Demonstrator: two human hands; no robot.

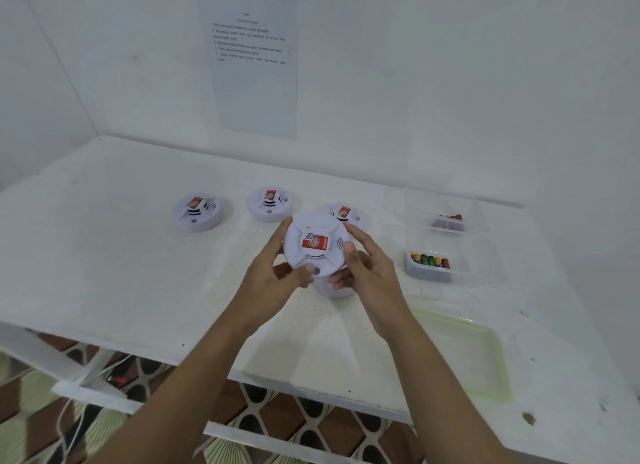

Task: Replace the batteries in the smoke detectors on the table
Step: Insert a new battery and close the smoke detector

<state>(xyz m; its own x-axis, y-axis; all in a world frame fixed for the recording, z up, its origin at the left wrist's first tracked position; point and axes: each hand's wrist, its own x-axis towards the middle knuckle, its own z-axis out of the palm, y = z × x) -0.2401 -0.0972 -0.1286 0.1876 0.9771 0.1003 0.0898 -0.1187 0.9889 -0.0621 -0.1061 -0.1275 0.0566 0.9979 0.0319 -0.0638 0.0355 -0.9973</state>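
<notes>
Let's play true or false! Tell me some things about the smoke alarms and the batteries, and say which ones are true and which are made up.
1. The left hand and the right hand both hold one smoke detector. True.
2. Five other detectors lie on the table. False: three do, the left detector, the middle detector and the right detector.
3. The batteries lie loose on the table. False: they sit in two clear boxes, the near container and the far container.
4. A sheet of paper hangs on the wall. True.
</notes>
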